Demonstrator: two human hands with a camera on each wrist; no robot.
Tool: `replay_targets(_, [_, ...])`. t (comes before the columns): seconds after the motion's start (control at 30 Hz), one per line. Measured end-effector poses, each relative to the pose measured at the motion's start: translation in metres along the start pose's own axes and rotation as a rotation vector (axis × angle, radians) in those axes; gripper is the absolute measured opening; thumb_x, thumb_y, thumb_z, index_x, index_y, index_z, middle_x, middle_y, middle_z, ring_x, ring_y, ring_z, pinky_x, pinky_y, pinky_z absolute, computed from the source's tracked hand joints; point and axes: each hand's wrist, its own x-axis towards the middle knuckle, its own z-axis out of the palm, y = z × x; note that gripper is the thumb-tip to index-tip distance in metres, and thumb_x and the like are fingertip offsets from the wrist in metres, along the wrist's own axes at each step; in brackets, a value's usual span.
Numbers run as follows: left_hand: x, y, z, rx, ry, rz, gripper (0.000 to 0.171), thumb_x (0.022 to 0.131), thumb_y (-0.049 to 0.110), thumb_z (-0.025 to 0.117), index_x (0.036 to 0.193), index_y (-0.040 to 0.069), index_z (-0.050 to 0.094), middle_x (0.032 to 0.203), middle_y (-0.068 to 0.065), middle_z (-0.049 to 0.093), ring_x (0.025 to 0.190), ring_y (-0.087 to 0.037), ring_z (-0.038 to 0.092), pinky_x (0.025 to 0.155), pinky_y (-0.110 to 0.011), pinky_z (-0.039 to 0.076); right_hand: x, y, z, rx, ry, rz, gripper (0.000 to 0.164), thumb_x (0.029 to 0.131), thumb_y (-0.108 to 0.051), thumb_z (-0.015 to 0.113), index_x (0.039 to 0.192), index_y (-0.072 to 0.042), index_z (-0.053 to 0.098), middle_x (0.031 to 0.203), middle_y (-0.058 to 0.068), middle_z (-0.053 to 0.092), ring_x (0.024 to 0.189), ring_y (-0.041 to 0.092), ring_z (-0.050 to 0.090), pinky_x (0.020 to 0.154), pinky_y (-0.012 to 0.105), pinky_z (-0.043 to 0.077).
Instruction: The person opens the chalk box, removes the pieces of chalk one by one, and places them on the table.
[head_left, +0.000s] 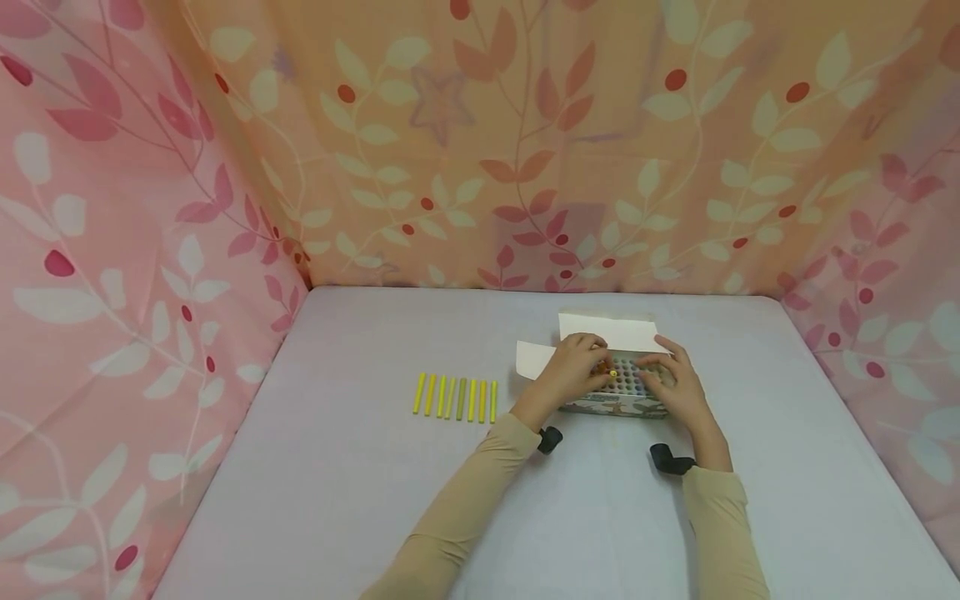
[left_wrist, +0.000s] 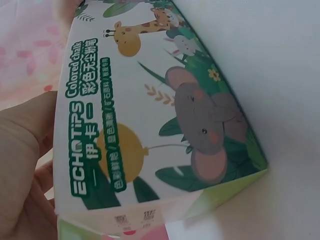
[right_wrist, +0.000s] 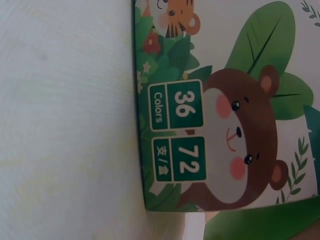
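In the head view, an open box of colored chalk (head_left: 617, 406) stands on the table, filled with upright sticks whose round ends face up. My left hand (head_left: 572, 368) reaches over the box's left end, its fingertips pinching a yellow chalk stick (head_left: 612, 374) among the others. Over the right end, my right hand (head_left: 678, 390) has its thumb and fingers spread, close to the sticks and the rim. The left wrist view shows the printed box front (left_wrist: 200, 120) with part of the left hand (left_wrist: 25, 160) behind it. The right wrist view shows the box's bear print (right_wrist: 240, 135).
Several yellow and greenish chalk sticks (head_left: 461, 399) lie in a neat row left of the box. The box's white lid flap (head_left: 607, 332) is folded back behind it, and a side flap (head_left: 533, 359) sticks out left. Floral curtains (head_left: 480, 167) border the white table (head_left: 337, 500).
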Motion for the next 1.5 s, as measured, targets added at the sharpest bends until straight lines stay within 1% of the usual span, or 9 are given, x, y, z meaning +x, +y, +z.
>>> replay_targets(0.17, [0.001, 0.001, 0.003, 0.029, 0.005, -0.002, 0.019, 0.088, 0.042, 0.060, 0.098, 0.027, 0.066, 0.127, 0.005, 0.052, 0.123, -0.015, 0.042, 0.109, -0.031, 0.028, 0.000, 0.000, 0.000, -0.003, -0.003, -0.009, 0.016, 0.085, -0.014, 0.066, 0.099, -0.004, 0.064, 0.145, 0.019, 0.029, 0.129, 0.049, 0.027, 0.094, 0.071, 0.024])
replay_targets(0.3, [0.001, 0.002, 0.003, 0.025, 0.015, 0.005, 0.017, 0.088, 0.040, 0.060, 0.096, 0.026, 0.066, 0.126, 0.005, 0.052, 0.123, -0.014, 0.043, 0.108, -0.031, 0.029, -0.001, 0.000, 0.000, -0.014, -0.003, -0.010, 0.016, 0.086, -0.014, 0.066, 0.099, -0.004, 0.064, 0.145, 0.019, 0.029, 0.127, 0.049, 0.029, 0.092, 0.071, 0.026])
replay_targets(0.43, [0.001, 0.003, 0.003, -0.022, 0.024, 0.002, 0.015, 0.089, 0.037, 0.061, 0.094, 0.024, 0.066, 0.125, 0.004, 0.053, 0.123, -0.014, 0.043, 0.108, -0.033, 0.029, -0.001, 0.000, 0.000, -0.013, 0.003, -0.007, 0.016, 0.085, -0.012, 0.066, 0.099, -0.004, 0.064, 0.145, 0.019, 0.029, 0.128, 0.049, 0.028, 0.093, 0.071, 0.025])
replay_targets(0.53, [0.001, 0.004, 0.002, -0.051, 0.045, -0.004, 0.015, 0.089, 0.036, 0.060, 0.095, 0.023, 0.066, 0.125, 0.004, 0.054, 0.122, -0.015, 0.044, 0.108, -0.032, 0.030, -0.001, -0.001, 0.000, -0.011, 0.002, -0.003, 0.017, 0.085, -0.012, 0.066, 0.099, -0.003, 0.064, 0.145, 0.019, 0.029, 0.129, 0.050, 0.027, 0.093, 0.072, 0.024])
replay_targets(0.67, [0.001, 0.006, -0.001, -0.072, 0.078, -0.004, 0.016, 0.090, 0.034, 0.059, 0.098, 0.021, 0.065, 0.124, 0.004, 0.055, 0.120, -0.016, 0.047, 0.106, -0.028, 0.032, -0.001, -0.003, 0.000, -0.009, 0.000, -0.002, 0.017, 0.085, -0.012, 0.066, 0.099, -0.003, 0.064, 0.145, 0.020, 0.029, 0.129, 0.050, 0.026, 0.092, 0.072, 0.024])
replay_targets(0.8, [-0.001, 0.007, -0.006, -0.103, 0.105, -0.008, 0.017, 0.090, 0.034, 0.059, 0.100, 0.021, 0.065, 0.124, 0.003, 0.055, 0.119, -0.016, 0.047, 0.105, -0.028, 0.034, -0.001, -0.003, 0.000, -0.012, 0.000, -0.004, 0.017, 0.085, -0.012, 0.066, 0.099, -0.003, 0.064, 0.144, 0.020, 0.029, 0.129, 0.050, 0.027, 0.092, 0.072, 0.024])
replay_targets(1.1, [-0.005, 0.008, -0.016, -0.210, 0.173, -0.047, 0.016, 0.091, 0.031, 0.059, 0.101, 0.020, 0.064, 0.126, 0.003, 0.053, 0.120, -0.016, 0.047, 0.104, -0.028, 0.035, -0.002, -0.002, -0.001, -0.024, 0.003, 0.014, 0.018, 0.085, -0.013, 0.066, 0.100, -0.003, 0.064, 0.145, 0.019, 0.029, 0.128, 0.051, 0.027, 0.093, 0.072, 0.023])
replay_targets(1.33, [-0.012, 0.007, -0.024, -0.352, 0.233, -0.080, 0.015, 0.091, 0.029, 0.059, 0.102, 0.020, 0.063, 0.127, 0.003, 0.052, 0.121, -0.015, 0.045, 0.104, -0.031, 0.035, -0.002, -0.001, 0.000, -0.017, 0.007, 0.009, 0.017, 0.085, -0.013, 0.065, 0.099, -0.003, 0.064, 0.145, 0.020, 0.029, 0.128, 0.051, 0.027, 0.093, 0.072, 0.023])
replay_targets(1.5, [-0.020, 0.007, -0.032, -0.430, 0.295, -0.081, 0.014, 0.090, 0.026, 0.062, 0.101, 0.017, 0.063, 0.127, 0.001, 0.053, 0.119, -0.016, 0.047, 0.101, -0.030, 0.039, -0.001, -0.001, 0.000, -0.019, 0.011, 0.009, 0.017, 0.085, -0.013, 0.065, 0.098, -0.002, 0.064, 0.145, 0.020, 0.029, 0.128, 0.051, 0.027, 0.094, 0.072, 0.023])
